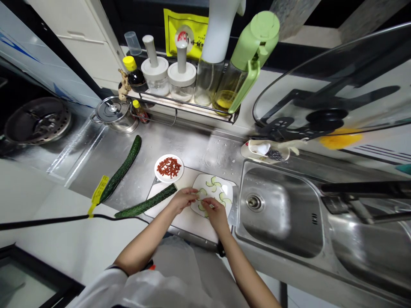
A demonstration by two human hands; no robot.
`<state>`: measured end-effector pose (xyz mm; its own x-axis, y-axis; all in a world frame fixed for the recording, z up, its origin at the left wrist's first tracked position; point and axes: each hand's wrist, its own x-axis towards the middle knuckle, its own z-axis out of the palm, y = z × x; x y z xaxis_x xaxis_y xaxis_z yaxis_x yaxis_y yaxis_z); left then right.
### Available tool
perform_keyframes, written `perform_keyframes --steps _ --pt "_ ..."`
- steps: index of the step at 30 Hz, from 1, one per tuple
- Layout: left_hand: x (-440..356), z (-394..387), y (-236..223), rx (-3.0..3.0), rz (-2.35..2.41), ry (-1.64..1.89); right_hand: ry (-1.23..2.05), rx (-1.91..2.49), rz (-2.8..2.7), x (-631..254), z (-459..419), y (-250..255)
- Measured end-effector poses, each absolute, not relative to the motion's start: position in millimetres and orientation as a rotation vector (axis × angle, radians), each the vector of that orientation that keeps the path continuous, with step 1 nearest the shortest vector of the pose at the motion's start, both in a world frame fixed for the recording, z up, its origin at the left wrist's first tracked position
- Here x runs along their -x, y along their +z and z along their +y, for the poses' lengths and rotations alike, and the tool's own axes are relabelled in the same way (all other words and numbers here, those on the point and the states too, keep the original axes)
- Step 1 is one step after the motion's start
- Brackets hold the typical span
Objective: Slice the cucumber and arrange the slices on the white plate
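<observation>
Over the near left part of a white square plate (229, 187), my left hand (185, 199) and my right hand (215, 212) meet with fingers pinched. A thin, pale cucumber slice (202, 194) shows between their fingertips; the fingers partly cover it. Curved cucumber slices (213, 184) lie on the plate in pinwheel shapes, and more slices are partly hidden under my hands. The plate rests on a light cutting board (202, 224). A cut cucumber (146, 206) lies left of my left hand, its cut end on the board. Beyond it sits a small round plate (157, 172) holding red dried berries (169, 167).
Another whole cucumber (123, 169) with a yellow tag lies farther left. A lidded steel pot (117, 115) stands behind it, and a wok (38, 119) sits far left. The sink (279, 209) is on the right. Bottles and jars fill a rack (189, 108) at the back.
</observation>
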<state>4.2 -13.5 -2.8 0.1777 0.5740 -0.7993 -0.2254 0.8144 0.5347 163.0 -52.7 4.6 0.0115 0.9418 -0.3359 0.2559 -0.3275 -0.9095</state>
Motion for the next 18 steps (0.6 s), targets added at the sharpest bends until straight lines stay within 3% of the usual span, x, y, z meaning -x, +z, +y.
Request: perform_keyframes --steps 9,18 --pt "-10.4 -6.9 -12.0 -0.694 1.378 0.79 1.465 1.661 -0.885 -153.6 -55.6 -12.4" --pt "-10.6 4.3 -12.9 -1.324 1.639 0.645 1.088 1.807 -1.317 -149.2 -52.5 -15.8"
